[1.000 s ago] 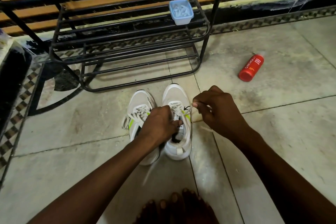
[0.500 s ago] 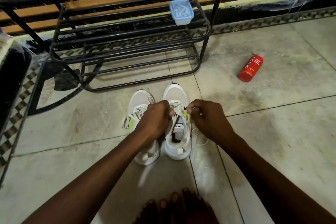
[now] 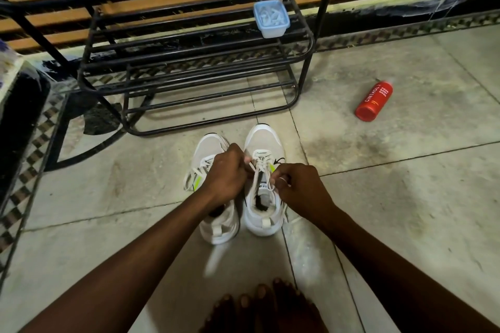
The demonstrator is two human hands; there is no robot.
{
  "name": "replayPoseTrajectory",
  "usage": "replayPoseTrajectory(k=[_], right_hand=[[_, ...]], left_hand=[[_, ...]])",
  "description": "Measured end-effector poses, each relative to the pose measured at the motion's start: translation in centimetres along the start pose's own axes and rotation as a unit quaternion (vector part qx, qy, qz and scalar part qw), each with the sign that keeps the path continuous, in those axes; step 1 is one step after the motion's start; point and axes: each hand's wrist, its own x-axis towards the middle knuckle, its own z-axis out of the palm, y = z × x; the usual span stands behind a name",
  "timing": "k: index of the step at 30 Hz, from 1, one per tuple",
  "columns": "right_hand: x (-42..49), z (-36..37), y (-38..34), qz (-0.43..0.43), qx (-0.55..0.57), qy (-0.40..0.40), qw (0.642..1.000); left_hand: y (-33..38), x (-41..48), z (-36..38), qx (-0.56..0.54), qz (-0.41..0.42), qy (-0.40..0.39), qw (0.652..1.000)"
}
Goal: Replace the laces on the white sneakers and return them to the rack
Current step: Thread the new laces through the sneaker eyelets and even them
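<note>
Both hands closer in on the right sneaker [image 3: 266, 143] than a second ago: right hand [image 3: 300, 184], then out wide of the shoe with the lace drawn sideways, now sits tight against its outer side by the tongue; left hand [image 3: 224, 173] has shifted from over the shoe's opening up to the lace rows

- Left hand: fingers curled, tips pinching the lace [image 3: 261, 167] at the inner side of the upper crossings. Wrist lies across the left sneaker [image 3: 209, 147] and covers its tongue
- Right hand: fingers curled in, thumb and forefinger clamped on a strand; a thin white loop of it shows against the knuckles
- Lace runs from one hand's pinch to the other's, crossing over the tongue of the right sneaker. Lower rows near the toe threaded
- Left sneaker: laced, loose ends spilling off its outer side onto the floor [image 3: 405, 197]
- Pair stands side by side, nearly touching, toes toward the rack [image 3: 189, 58], heels toward the person. Both on the tiles just in front of the rack's bottom rail, not on it
- Pale blurred streak on the floor below the left sneaker's heel; cannot tell what it is

Surroundings
- Black metal rack, barred shelves; small blue tub [image 3: 272, 19] on the right end of a middle shelf, pale contents
- Red bottle [image 3: 374, 100] lying on its side on the tiles, well to the right of the rack
- Bare toes [image 3: 265, 305] at the bottom edge, between the forearms
</note>
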Motion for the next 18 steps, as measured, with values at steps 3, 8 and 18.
replayPoseTrajectory(k=[3,8,18], right_hand=[[0.0,-0.2,0.3,-0.019,0.03,0.013,0.999],[0.6,-2.8,-0.5,-0.025,0.097,0.077,0.992],[0.3,-8.4,-6.7,-0.072,0.114,0.065,0.989]], left_hand=[[-0.1,0.0,-0.1,-0.036,0.005,-0.006,0.999],[0.9,-0.6,-1.5,-0.032,0.033,0.009,0.999],[6.4,-3.2,-9.0,-0.21,0.075,0.0,0.975]])
